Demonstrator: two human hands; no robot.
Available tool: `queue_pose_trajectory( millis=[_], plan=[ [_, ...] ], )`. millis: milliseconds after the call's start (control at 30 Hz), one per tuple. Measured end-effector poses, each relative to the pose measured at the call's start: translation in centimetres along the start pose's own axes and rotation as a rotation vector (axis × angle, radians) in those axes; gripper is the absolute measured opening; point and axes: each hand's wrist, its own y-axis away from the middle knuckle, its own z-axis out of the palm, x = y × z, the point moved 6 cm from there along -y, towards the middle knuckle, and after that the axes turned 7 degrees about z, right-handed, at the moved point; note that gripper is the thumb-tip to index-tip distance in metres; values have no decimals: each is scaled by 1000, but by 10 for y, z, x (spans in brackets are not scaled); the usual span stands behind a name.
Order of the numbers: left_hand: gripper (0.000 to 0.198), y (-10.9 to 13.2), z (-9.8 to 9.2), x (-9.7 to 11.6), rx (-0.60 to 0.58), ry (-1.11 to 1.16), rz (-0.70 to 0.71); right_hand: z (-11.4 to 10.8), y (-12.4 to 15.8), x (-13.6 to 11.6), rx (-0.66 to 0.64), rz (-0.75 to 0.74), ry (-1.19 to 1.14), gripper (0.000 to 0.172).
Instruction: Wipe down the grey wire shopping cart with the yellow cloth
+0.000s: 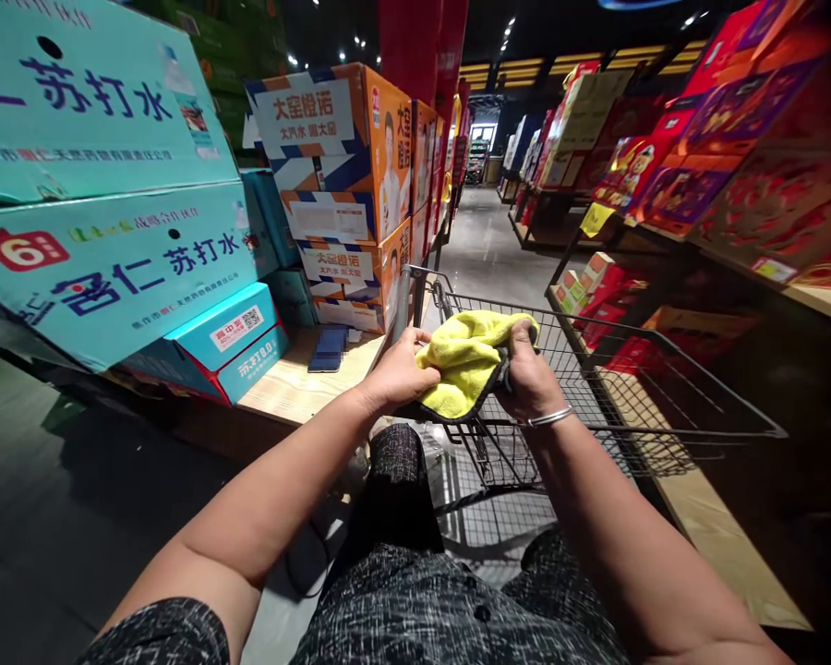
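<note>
Between my two hands is a bright yellow cleaning cloth point(461, 356) with a dark edge, bunched and folded. My left hand point(403, 371) grips its left side, thumb and fingers closed on the fabric. On the other side, my right hand point(528, 374) pinches the cloth, its thumb on top; a silvery bracelet circles that wrist. Right behind and below the cloth stands a dark wire shopping cart point(596, 369), its handle partly hidden by the cloth and hands. Whether the cloth touches the cart, I cannot tell.
Teal drink cartons point(111, 268) are stacked at the left. Orange and blue cartons point(346, 185) rise behind a wooden ledge point(277, 392), where a dark phone point(330, 349) lies. Shelves with red gift boxes point(671, 189) line the right. A grey aisle floor point(481, 226) runs ahead.
</note>
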Motion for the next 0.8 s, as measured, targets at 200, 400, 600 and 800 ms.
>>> queue_pose_trajectory(
  millis=[200, 400, 600, 800],
  plan=[
    [34, -6, 17, 6, -139, 199, -84, 7, 32, -41, 149, -786, 496, 32],
    [19, -6, 24, -4, -139, 605, -291, 54, 90, -10, -162, -1335, 1073, 46],
    [19, 0, 12, 3, -176, 764, -279, 50, 66, 10, -233, -1041, 957, 74],
    [46, 4, 6, 11, -257, 701, -147, 20, 30, -1, -229, -418, 261, 66]
  ],
)
